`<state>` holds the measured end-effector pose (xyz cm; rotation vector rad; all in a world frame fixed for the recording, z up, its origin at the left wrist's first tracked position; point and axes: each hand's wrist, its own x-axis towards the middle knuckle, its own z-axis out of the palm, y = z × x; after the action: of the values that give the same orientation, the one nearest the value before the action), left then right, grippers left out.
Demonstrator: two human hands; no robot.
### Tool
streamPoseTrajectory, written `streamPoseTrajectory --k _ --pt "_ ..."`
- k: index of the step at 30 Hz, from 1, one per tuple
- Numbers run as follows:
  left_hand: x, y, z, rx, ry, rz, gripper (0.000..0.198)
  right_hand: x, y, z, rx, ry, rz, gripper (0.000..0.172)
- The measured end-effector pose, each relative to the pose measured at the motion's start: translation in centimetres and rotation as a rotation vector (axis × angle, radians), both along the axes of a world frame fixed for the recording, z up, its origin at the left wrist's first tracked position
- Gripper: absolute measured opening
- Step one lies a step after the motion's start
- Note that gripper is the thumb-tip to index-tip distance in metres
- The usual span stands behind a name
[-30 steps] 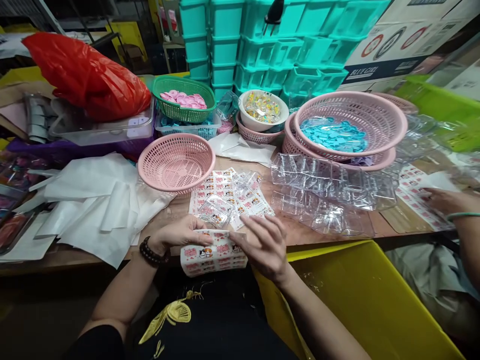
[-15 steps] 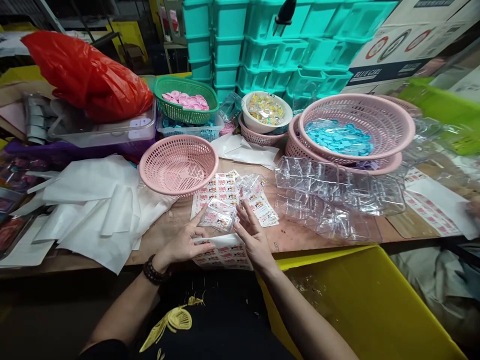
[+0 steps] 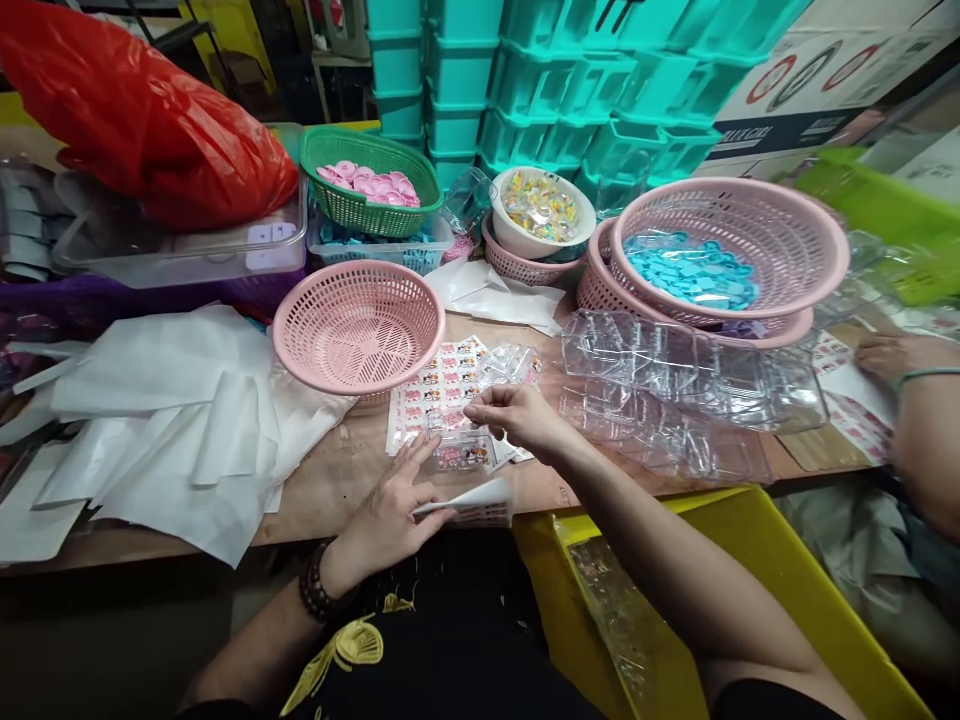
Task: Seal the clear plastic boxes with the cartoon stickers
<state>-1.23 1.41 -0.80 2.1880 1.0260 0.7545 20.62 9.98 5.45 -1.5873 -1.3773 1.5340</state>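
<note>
My left hand (image 3: 397,495) pinches a curled sticker sheet (image 3: 480,494) between thumb and fingers at the table's front edge. Its other fingertips rest against a small clear plastic case (image 3: 463,455) that shows a printed cartoon sticker. Over that case my right hand (image 3: 514,415) is closed in a pinch; what its fingertips hold, if anything, is too small to make out. Printed sticker sheets (image 3: 415,402) lie flat behind the case, with more clear plastic pieces (image 3: 510,365) on top of them.
A pink basket (image 3: 360,370) stands behind my left hand, with loose white backing paper (image 3: 161,440) to its left. Clear plastic trays (image 3: 697,370) and stacked pink baskets (image 3: 814,260) with blue pieces are on the right. A co-worker's hand (image 3: 915,360) is at the far right.
My right hand has risen from the case's right side and closed into a pinch above it. The clear case has shifted slightly toward me, and the sticker sheet in my left hand has curled up.
</note>
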Motion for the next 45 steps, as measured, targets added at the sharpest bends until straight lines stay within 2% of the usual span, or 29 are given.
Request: streamPoseTrajectory --k 4,8,16,28,36,39,42,43,45 --pt "0.1 0.0 -0.2 0.057 0.0 -0.025 0.007 -0.7 1.5 -1.3 -0.085 -0.054 0.029 0.039" --pt "0.0 0.0 -0.6 0.065 0.006 -0.044 0.008 -0.8 1.6 -1.8 -0.085 -0.084 0.013 0.037" --pt "0.0 -0.1 -0.8 0.043 -0.009 -0.051 0.007 -1.2 1.3 -1.3 -0.068 -0.137 -0.016 0.026" --pt "-0.1 0.0 -1.3 0.047 -0.028 -0.053 0.007 -1.7 1.4 -1.0 -0.069 -0.216 -0.038 0.022" --pt "0.3 0.6 -0.1 0.124 0.012 -0.043 0.005 -2.2 1.3 -0.8 0.013 -0.353 0.052 0.019" --pt "0.6 1.1 0.1 0.127 0.077 -0.085 0.008 -2.8 0.9 -0.4 0.092 -0.502 0.11 0.017" --pt "0.7 1.5 0.0 0.123 0.118 -0.081 0.006 -2.9 0.2 -0.1 0.243 -0.783 0.204 0.013" --pt "0.6 1.5 0.0 0.118 0.125 -0.076 0.006 -2.7 -0.1 0.0 0.288 -0.876 0.214 0.016" --pt "0.6 1.6 -0.2 0.104 0.126 -0.077 0.007 -2.0 -0.8 -0.1 0.331 -1.014 0.169 0.033"
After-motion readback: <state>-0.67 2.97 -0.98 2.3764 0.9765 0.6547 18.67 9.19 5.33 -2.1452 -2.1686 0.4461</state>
